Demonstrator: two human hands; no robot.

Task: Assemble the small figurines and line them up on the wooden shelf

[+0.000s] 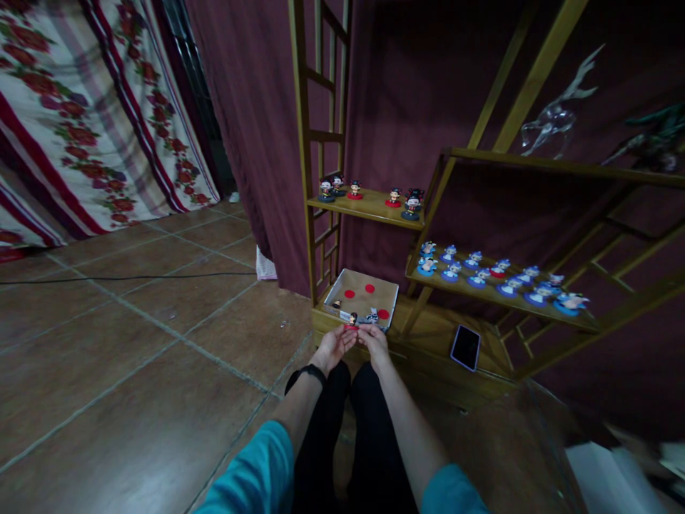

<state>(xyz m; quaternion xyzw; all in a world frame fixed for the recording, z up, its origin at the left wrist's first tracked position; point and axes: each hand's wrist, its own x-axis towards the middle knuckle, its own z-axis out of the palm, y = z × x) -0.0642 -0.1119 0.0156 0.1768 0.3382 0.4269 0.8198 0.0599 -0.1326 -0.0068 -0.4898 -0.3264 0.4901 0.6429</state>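
Between my left hand (pixel 335 341) and my right hand (pixel 373 338) is a small figurine (pixel 352 319) with dark hair and a red round base. The fingers of both hands close on its base from either side, and it stands upright. Just beyond my hands sits a shallow white box (pixel 393 285) on the low wooden ledge. Inside the box lie red discs (pixel 369 288), a small dark-topped piece (pixel 337 304) and a black-and-white piece (pixel 372 314). My fingers partly hide the box's near edge.
A small shelf (pixel 369 205) above the box bears several dark-haired figurines. To the right, another shelf (pixel 514 294) carries rows of blue and purple figurines. A tablet or phone (pixel 465 348) lies on the ledge beneath. Higher up stands a clear glass ornament (pixel 551 128). A cable (pixel 128 277) crosses the tiled floor.
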